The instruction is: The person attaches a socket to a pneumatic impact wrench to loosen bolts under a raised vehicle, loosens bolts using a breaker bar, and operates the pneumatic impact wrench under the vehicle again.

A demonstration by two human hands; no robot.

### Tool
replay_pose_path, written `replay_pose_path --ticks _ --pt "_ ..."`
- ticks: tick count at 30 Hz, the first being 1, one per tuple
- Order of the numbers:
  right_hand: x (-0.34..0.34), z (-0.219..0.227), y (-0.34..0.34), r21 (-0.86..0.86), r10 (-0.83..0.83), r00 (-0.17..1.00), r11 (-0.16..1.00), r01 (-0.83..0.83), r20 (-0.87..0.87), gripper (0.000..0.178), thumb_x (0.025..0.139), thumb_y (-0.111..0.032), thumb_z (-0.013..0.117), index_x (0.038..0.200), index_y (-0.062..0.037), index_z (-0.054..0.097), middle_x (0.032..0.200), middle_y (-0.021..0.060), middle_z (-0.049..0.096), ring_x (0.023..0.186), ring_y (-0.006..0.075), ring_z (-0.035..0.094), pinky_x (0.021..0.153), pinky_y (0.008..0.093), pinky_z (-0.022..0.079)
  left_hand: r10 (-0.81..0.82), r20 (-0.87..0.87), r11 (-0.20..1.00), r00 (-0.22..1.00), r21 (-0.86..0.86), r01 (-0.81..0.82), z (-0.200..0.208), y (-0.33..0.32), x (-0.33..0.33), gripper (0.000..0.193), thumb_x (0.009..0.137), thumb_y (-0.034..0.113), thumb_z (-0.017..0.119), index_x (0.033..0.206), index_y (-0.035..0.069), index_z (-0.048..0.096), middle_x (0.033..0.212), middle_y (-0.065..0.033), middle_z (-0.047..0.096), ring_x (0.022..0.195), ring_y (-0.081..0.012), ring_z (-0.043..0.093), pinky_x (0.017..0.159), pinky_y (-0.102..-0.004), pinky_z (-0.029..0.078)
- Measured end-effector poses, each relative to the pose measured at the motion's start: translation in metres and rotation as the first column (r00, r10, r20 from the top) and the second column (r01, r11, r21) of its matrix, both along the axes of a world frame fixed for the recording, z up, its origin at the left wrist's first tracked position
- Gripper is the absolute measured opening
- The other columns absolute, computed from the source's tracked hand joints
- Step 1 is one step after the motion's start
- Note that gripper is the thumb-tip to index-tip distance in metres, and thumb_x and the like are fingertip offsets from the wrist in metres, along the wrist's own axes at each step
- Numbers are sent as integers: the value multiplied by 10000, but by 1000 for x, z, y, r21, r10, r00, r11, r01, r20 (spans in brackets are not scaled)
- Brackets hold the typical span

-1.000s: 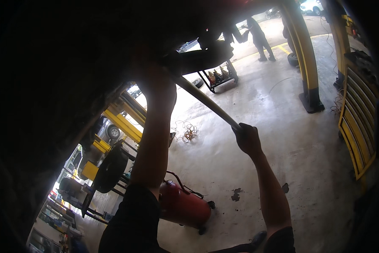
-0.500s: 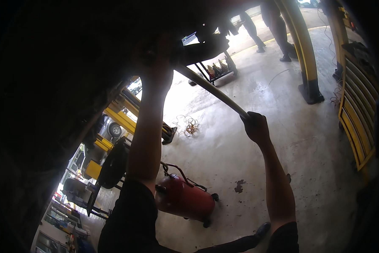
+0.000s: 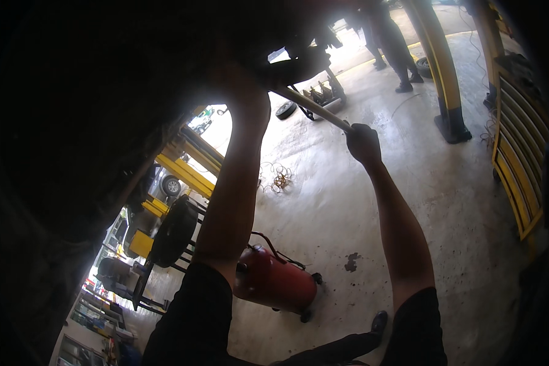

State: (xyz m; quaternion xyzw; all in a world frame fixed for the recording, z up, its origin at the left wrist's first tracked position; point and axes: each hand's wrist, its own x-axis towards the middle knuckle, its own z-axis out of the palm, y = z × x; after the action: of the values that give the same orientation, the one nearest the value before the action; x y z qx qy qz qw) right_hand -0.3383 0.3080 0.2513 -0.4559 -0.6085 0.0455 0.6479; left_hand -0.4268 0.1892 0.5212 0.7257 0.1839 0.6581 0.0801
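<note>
A long pale metal bar [image 3: 316,108] slopes from the dark underside of a raised vehicle [image 3: 164,67] down to the right. My right hand [image 3: 364,144] is closed around its lower end, the arm stretched out. Reaching up into the shadow, my left hand [image 3: 247,100] is near the bar's upper end. Darkness hides its fingers and whatever they touch. What the bar's far end meets is also too dark to make out.
A red wheeled tank [image 3: 276,283] stands below on the floor, with a coiled hose [image 3: 280,178] farther off. Yellow lift posts [image 3: 438,67] rise at right and left. A yellow slatted rack [image 3: 518,152] stands far right. Another person's legs [image 3: 397,52] show at the back.
My right hand has moved up and slightly left with the bar's end, and the bar looks shorter. My left forearm appears farther right. The person at the back has shifted.
</note>
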Motion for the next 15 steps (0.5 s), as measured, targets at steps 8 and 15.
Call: replay_pose_path --ticks 8,15 --pt "12 20 9 16 -35 994 999 37 -103 332 901 -235 484 671 -63 649 677 187 621 619 380 611 613 477 484 636 -40 697 771 459 -551 -5 -1 4 345 818 125 666 1110 -22 555 996 -148 599 810 -220 619 647 -253 508" --pt "10 19 13 -79 -50 996 996 44 -76 324 902 -223 460 702 -59 656 705 188 630 678 364 629 650 469 502 885 60 290 461 704 -648 -7 2 -10 354 852 91 606 1174 -7 497 1059 -185 517 939 -297 494 830 -398 393"
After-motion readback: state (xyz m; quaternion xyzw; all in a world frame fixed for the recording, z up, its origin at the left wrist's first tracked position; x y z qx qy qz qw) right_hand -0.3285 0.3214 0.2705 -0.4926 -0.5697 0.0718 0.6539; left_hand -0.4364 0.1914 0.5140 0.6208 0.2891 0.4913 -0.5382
